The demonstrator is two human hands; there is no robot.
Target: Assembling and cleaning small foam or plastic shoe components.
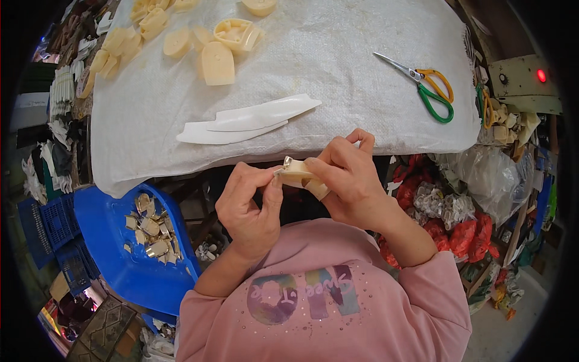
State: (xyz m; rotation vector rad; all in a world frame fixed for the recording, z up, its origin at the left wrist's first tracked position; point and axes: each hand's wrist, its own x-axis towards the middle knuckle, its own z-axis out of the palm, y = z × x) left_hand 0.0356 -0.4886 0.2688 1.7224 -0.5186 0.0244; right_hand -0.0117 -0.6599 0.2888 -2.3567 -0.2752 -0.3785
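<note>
In front of my chest, just off the table's near edge, my right hand (347,172) grips a cream plastic shoe heel (297,175), thumb along its top. A shiny metallic patch shows at the heel's left end. There the thumb and forefinger of my left hand (248,202) are pinched on a small pale bit, too small to make out. Beyond my hands, white strips of thin sheet material (253,120) overlap on the table. More cream shoe heels (218,63) lie loose at the far left.
Scissors (422,81) with yellow and green handles lie on the white-covered table (344,72) at right. A blue plastic chair (129,271) at left holds several metallic-looking pieces (158,246). Red and clear bags (443,208) crowd the right side, below a box with a red light (541,75).
</note>
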